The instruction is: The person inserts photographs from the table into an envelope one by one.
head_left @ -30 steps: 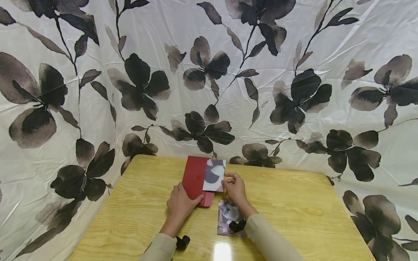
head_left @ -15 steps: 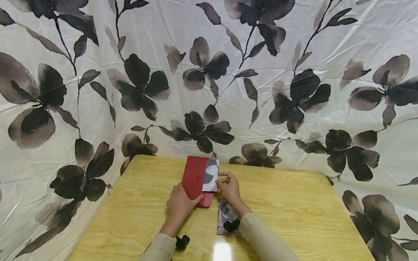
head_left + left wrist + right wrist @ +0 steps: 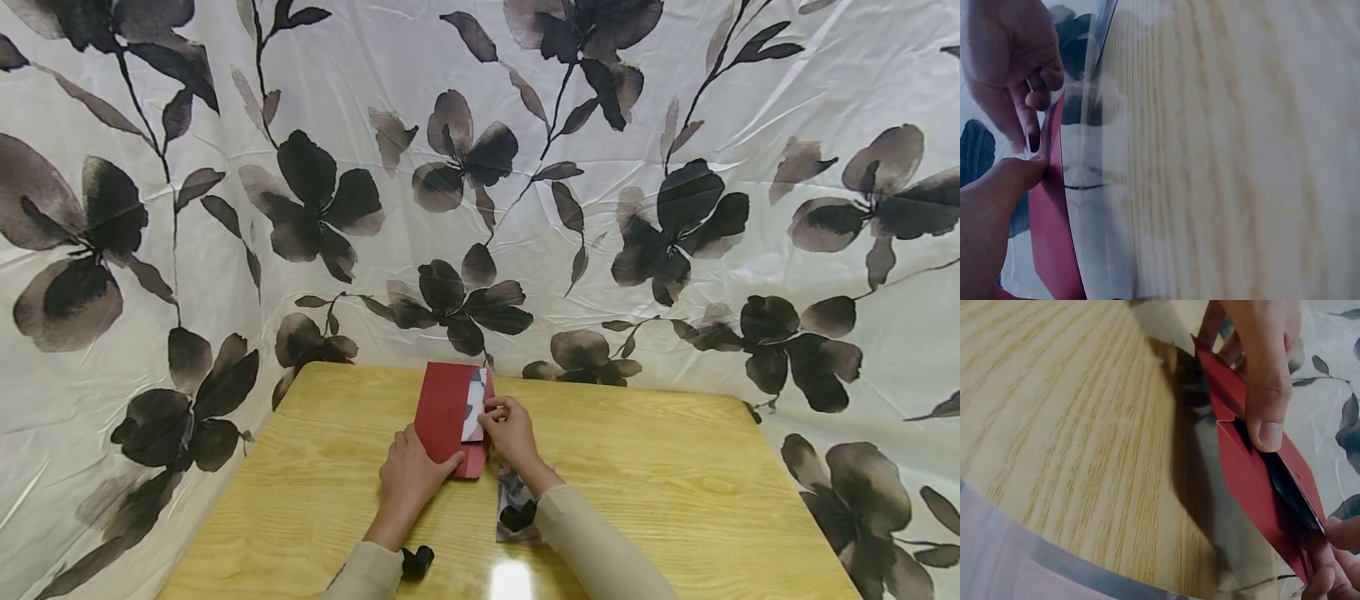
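A red envelope (image 3: 441,408) is tilted up off the wooden table near its far edge. My left hand (image 3: 411,468) grips its lower left part, the thumb across the front at the opening. Partway inside sits a grey-and-white photo print (image 3: 473,414), only a narrow strip showing past the envelope's mouth. My right hand (image 3: 512,429) pinches the outer edge of that print between thumb and fingers. The right wrist view shows the print's dark edge (image 3: 1291,497) between the envelope's front and its flap (image 3: 1241,472).
A second photo print (image 3: 507,482), with a cat on it, lies on the table (image 3: 637,475) below my right hand, partly covered by the forearm. Small black devices (image 3: 417,563) sit at the wrists. A floral cloth (image 3: 570,250) hangs behind the table.
My right hand has moved left, sliding the print further into the red envelope, so less of it shows. The left hand keeps its grip. The head view has shifted slightly.
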`<state>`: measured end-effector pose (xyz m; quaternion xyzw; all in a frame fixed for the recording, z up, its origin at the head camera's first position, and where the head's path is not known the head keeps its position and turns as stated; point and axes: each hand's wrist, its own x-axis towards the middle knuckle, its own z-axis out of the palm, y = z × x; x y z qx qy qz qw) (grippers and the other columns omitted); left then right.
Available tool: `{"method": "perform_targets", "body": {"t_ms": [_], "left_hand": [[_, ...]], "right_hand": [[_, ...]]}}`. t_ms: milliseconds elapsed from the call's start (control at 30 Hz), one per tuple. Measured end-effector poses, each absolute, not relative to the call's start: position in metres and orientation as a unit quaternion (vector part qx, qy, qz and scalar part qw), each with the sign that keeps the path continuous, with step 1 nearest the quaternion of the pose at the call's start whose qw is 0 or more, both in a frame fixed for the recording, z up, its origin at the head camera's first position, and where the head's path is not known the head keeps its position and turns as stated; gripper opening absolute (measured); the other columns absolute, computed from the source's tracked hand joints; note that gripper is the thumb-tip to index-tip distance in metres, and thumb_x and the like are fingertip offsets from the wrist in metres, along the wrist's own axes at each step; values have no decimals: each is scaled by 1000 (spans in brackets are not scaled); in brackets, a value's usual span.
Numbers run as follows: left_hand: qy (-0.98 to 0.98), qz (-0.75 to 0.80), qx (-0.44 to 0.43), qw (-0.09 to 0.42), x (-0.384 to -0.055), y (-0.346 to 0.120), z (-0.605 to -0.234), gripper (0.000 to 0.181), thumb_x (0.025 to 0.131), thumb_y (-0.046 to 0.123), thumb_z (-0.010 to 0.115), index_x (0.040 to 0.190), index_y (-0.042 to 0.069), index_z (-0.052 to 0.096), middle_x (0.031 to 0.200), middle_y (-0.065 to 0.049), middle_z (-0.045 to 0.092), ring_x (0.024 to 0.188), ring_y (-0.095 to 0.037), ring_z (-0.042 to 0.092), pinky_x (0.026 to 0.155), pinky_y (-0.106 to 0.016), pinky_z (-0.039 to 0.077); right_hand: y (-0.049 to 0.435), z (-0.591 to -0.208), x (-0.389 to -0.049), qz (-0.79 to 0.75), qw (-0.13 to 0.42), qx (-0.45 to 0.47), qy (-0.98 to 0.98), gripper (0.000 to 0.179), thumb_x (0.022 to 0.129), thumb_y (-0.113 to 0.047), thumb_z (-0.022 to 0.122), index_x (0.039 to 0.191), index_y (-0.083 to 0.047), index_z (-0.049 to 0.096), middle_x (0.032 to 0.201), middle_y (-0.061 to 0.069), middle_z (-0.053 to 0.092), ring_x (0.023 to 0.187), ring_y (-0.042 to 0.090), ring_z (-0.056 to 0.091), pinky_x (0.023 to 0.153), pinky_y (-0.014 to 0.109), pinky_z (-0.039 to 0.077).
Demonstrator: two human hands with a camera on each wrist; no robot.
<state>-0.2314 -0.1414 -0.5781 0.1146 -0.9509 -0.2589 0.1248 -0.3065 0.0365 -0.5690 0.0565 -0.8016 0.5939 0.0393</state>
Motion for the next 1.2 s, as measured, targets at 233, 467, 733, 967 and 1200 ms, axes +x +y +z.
{"method": "perform_targets", "body": {"t_ms": [233, 467, 733, 967, 1200], "left_hand": [[-948, -266, 110, 133, -231, -143, -576, 106, 77, 64, 89, 142, -9, 48, 121, -24, 60, 103, -39, 64, 79, -59, 59], [-949, -263, 113, 128, -230, -142, -577, 106, 77, 64, 89, 142, -9, 49, 120, -24, 60, 102, -39, 65, 78, -59, 59], [-948, -266, 114, 130, -230, -142, -578, 104, 76, 63, 90, 140, -8, 49, 118, -23, 60, 100, -38, 64, 76, -58, 59], [-948, -267, 112, 130, -230, -143, -578, 104, 77, 63, 90, 140, -9, 49, 117, -23, 60, 101, -38, 65, 77, -58, 59], [-947, -271, 117, 126, -229, -142, -576, 103, 77, 63, 89, 139, -9, 50, 117, -23, 60, 101, -39, 65, 77, -59, 59]], "right_hand": [[32, -566, -306, 582, 68, 92, -805, 21, 94, 0, 74, 114, 7, 72, 84, 7, 71, 74, 11, 60, 65, 24, 50], [31, -566, -308, 569, 21, 73, -819, 22, 99, -4, 74, 120, 4, 75, 95, 10, 74, 84, 15, 65, 75, 29, 56], [30, -564, -311, 554, 13, 62, -830, 20, 98, -6, 77, 116, 1, 77, 92, 8, 77, 83, 15, 70, 74, 32, 60], [28, -562, -309, 539, 21, 55, -840, 19, 97, -10, 79, 115, -3, 80, 91, 5, 79, 82, 15, 72, 73, 32, 60], [26, -565, -309, 533, 29, 51, -844, 19, 96, -12, 81, 114, -5, 81, 89, 3, 79, 82, 15, 72, 72, 32, 58]]}}
